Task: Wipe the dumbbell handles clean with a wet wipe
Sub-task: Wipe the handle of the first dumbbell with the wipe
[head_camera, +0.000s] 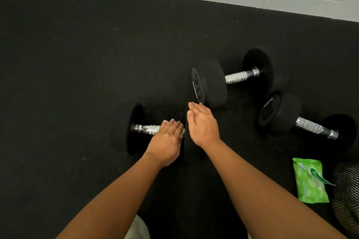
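Left hand [167, 141] curled over chrome handle [148, 129] of near dumbbell [136, 130], clamping white wet wipe [182, 134] to bar, only a scrap showing. Right hand [202, 124] flat, fingers straight, on that dumbbell's right head. Second dumbbell [210, 83] just beyond-right of it, third dumbbell [279, 112] farther right. Green wipes pack [309, 182] well right.

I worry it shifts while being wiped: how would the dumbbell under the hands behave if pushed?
The near dumbbell has round heads, so it would probably roll if pushed across its handle; the right hand, flat on one head, likely steadies it. Its thick heads and metal handle suggest it is heavy. The rubbery floor should resist sliding.
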A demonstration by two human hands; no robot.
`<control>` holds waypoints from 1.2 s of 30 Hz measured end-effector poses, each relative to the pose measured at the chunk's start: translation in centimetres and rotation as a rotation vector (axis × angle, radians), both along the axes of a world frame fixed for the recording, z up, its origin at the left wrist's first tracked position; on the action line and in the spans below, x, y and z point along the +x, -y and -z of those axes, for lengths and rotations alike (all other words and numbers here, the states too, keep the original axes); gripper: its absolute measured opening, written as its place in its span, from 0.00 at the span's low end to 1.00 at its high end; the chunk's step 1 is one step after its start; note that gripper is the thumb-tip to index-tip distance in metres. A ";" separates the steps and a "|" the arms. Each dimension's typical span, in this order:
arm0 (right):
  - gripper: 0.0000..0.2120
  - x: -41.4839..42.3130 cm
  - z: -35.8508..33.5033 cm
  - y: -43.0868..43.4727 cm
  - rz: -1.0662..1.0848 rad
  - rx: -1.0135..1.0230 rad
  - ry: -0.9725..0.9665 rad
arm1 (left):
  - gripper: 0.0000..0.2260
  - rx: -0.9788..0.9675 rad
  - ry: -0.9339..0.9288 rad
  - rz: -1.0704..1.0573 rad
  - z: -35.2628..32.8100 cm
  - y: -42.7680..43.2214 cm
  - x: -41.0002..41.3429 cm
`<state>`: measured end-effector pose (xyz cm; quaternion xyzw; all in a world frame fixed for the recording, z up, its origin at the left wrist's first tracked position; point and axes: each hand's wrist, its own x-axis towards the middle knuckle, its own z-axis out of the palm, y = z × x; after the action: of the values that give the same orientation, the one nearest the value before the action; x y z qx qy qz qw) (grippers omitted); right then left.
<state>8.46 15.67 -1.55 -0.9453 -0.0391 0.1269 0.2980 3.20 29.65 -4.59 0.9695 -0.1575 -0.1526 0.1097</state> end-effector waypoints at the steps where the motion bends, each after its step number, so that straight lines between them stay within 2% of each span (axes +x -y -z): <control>1: 0.20 -0.1 0.0 0.0 0.000 0.001 0.004 | 0.25 -0.007 0.011 0.034 0.1 -0.3 -0.5; 6: 0.20 -0.3 0.1 0.0 0.000 0.000 0.020 | 0.26 0.008 0.022 0.165 0.5 -2.6 -2.0; 12: 0.20 -0.2 0.1 0.0 0.011 0.014 0.021 | 0.32 0.002 -0.021 0.065 -0.3 -0.5 -0.5; 17: 0.20 -0.4 -0.1 0.0 0.002 0.011 0.015 | 0.26 0.046 0.042 0.141 0.2 -1.9 -2.5; 21: 0.20 -0.5 0.1 0.0 0.012 0.024 0.027 | 0.26 0.062 0.049 0.115 0.6 -3.4 -2.6; 24: 0.20 -0.3 0.1 -0.1 0.017 0.023 0.024 | 0.28 0.031 0.005 0.063 0.1 -2.2 -1.2; 27: 0.20 -0.2 0.0 0.0 0.014 0.017 0.010 | 0.32 0.043 -0.023 0.099 -0.3 -0.6 -0.5; 32: 0.21 -0.7 -0.2 0.0 -0.002 0.002 0.006 | 0.25 0.051 0.038 0.148 0.4 -1.4 -2.4; 36: 0.21 -1.0 -0.2 0.1 -0.004 0.006 0.014 | 0.26 0.094 0.067 0.236 0.8 -3.5 -3.6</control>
<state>7.50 15.58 -1.36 -0.9451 -0.0437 0.1208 0.3005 -0.39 33.20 -5.35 0.9528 -0.2669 -0.1391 0.0401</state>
